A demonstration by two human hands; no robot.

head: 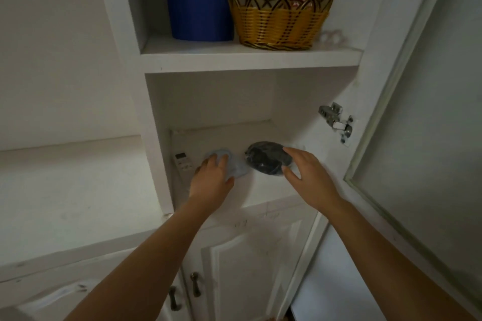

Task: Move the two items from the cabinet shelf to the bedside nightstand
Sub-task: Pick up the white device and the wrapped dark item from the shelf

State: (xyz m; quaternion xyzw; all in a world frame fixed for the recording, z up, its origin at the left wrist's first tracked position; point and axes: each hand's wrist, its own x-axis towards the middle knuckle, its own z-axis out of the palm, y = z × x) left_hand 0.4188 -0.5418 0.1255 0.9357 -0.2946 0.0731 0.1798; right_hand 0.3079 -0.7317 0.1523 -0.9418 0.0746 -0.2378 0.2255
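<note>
Both items lie side by side on the lower cabinet shelf (260, 185), and each sits directly under its own hand, so neither arm needs to cross over.

The pale blue packet (236, 168) lies to the left, beside a white remote control (182, 163) that rests against the shelf's left wall. The left hand (212, 180) lies on top of it, fingers spread over its left part; its grip looks laid flat on the packet, not clamped around it, though the fingertips are hard to read in the dim light.

The dark oval bundle (266, 160), apparently wrapped in clear plastic, lies just right of the blue packet and seems to touch it. Its long axis runs left to right across the shelf. The right hand (307, 177) comes at it from the right end, grip apart, index finger over the top edge and thumb at the near lower edge, straddling the bundle across its short axis without having closed.

Both items look soft and light. The blue one is thin and flat; the dark one is domed and glossy, so the film may slip under a pinch.

The nightstand is not in view.
</note>
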